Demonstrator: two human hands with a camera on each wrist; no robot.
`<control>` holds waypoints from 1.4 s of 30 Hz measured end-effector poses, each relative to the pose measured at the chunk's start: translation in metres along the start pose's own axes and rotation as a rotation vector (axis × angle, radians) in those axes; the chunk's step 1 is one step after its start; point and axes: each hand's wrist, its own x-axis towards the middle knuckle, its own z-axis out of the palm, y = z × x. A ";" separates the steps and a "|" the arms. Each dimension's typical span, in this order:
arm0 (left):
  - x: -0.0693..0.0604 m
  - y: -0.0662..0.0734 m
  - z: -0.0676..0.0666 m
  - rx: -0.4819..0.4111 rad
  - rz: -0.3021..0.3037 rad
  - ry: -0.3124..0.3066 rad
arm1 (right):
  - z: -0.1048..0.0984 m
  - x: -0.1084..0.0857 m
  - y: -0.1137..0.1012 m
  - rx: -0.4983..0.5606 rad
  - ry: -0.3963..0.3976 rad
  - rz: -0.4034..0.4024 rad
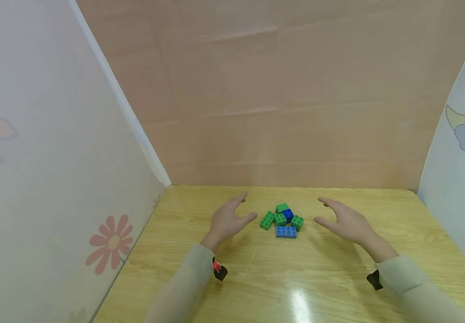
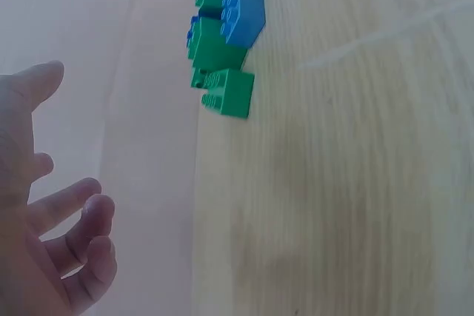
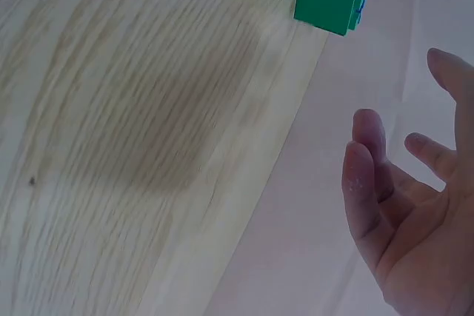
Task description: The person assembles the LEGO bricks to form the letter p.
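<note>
A small cluster of toy building bricks lies on the wooden table between my two hands. Nearest to me is a long light-blue brick point(image 1: 286, 232). Behind it sit a dark-blue brick point(image 1: 287, 215), a green brick point(image 1: 280, 219) in the middle, another green brick point(image 1: 297, 222) on the right and a longer green brick point(image 1: 267, 220) on the left. At the back, a further green brick point(image 1: 282, 207) seems to lie on its side. My left hand point(image 1: 229, 219) hovers left of the bricks, fingers relaxed and holding nothing. To their right hovers my right hand point(image 1: 347, 221), likewise empty with thumb and fingers apart.
The wooden table point(image 1: 256, 278) ends at a tan back wall point(image 1: 281, 112). A pale panel point(image 1: 54, 134) with a flower print stands on the left, and another printed panel point(image 1: 454, 197) on the right. Both wrists carry dark strap-mounted devices.
</note>
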 end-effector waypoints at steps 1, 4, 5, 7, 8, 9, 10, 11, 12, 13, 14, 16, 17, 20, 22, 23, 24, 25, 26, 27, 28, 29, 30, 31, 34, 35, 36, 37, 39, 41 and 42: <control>-0.001 0.001 0.003 -0.005 0.004 -0.001 | 0.002 0.000 0.000 0.006 0.001 -0.001; -0.002 0.004 0.010 -0.014 0.014 -0.005 | 0.008 0.000 -0.001 0.029 0.003 -0.001; -0.002 0.004 0.012 -0.017 0.015 -0.009 | 0.010 0.001 -0.001 0.033 0.005 -0.003; -0.002 0.006 0.015 -0.026 0.017 -0.012 | 0.014 0.002 -0.003 0.043 0.008 -0.005; -0.002 0.007 0.017 -0.033 0.016 -0.014 | 0.017 0.002 -0.003 0.050 0.008 -0.006; -0.002 0.008 0.018 -0.043 0.012 -0.018 | 0.019 0.003 -0.004 0.055 0.008 -0.005; -0.002 0.008 0.020 -0.053 0.009 -0.021 | 0.021 0.003 -0.005 0.063 0.007 -0.003; -0.003 0.009 0.022 -0.067 0.005 -0.024 | 0.023 0.004 -0.006 0.071 0.004 0.000; -0.003 0.010 0.024 -0.075 0.000 -0.029 | 0.025 0.004 -0.007 0.081 0.000 0.004; -0.003 0.011 0.026 -0.082 -0.004 -0.035 | 0.027 0.004 -0.008 0.090 -0.004 0.009; -0.003 0.012 0.029 -0.085 -0.008 -0.043 | 0.028 0.005 -0.010 0.099 -0.009 0.012; -0.002 0.013 0.034 -0.090 -0.011 -0.055 | 0.031 0.006 -0.012 0.109 -0.015 0.021; -0.002 0.014 0.038 -0.089 -0.013 -0.062 | 0.033 0.006 -0.013 0.115 -0.016 0.025; 0.000 0.017 0.046 -0.085 -0.012 -0.076 | 0.037 0.007 -0.016 0.135 -0.028 0.046; 0.000 0.019 0.051 -0.093 -0.015 -0.083 | 0.041 0.007 -0.018 0.162 -0.048 0.064; 0.000 0.020 0.054 -0.102 -0.017 -0.085 | 0.042 0.008 -0.019 0.173 -0.059 0.072; 0.000 0.022 0.056 -0.109 -0.018 -0.088 | 0.044 0.008 -0.021 0.182 -0.068 0.078; -0.001 0.022 0.059 -0.112 -0.018 -0.092 | 0.046 0.008 -0.022 0.192 -0.077 0.082; -0.001 0.023 0.061 -0.120 -0.018 -0.094 | 0.048 0.009 -0.024 0.197 -0.083 0.085; -0.001 0.023 0.063 -0.128 -0.016 -0.096 | 0.050 0.009 -0.026 0.200 -0.085 0.086; -0.001 0.024 0.065 -0.129 -0.016 -0.096 | 0.052 0.009 -0.027 0.203 -0.085 0.088; -0.002 0.024 0.067 -0.132 -0.015 -0.097 | 0.053 0.009 -0.028 0.205 -0.087 0.087; -0.001 0.025 0.070 -0.133 -0.016 -0.101 | 0.055 0.009 -0.028 0.208 -0.090 0.086; -0.001 0.026 0.072 -0.133 -0.018 -0.101 | 0.056 0.009 -0.028 0.212 -0.094 0.088; -0.001 0.028 0.077 -0.132 -0.034 -0.109 | 0.060 0.009 -0.029 0.221 -0.101 0.096; -0.001 0.029 0.078 -0.135 -0.040 -0.111 | 0.062 0.009 -0.029 0.220 -0.103 0.096; -0.002 0.030 0.079 -0.133 -0.046 -0.112 | 0.062 0.009 -0.029 0.220 -0.105 0.092; -0.002 0.031 0.080 -0.129 -0.048 -0.110 | 0.063 0.009 -0.029 0.223 -0.105 0.091; -0.001 0.032 0.081 -0.121 -0.052 -0.107 | 0.064 0.009 -0.030 0.230 -0.105 0.091; -0.001 0.033 0.082 -0.111 -0.051 -0.107 | 0.065 0.008 -0.030 0.241 -0.109 0.085; -0.001 0.034 0.082 -0.109 -0.049 -0.107 | 0.065 0.008 -0.031 0.246 -0.109 0.085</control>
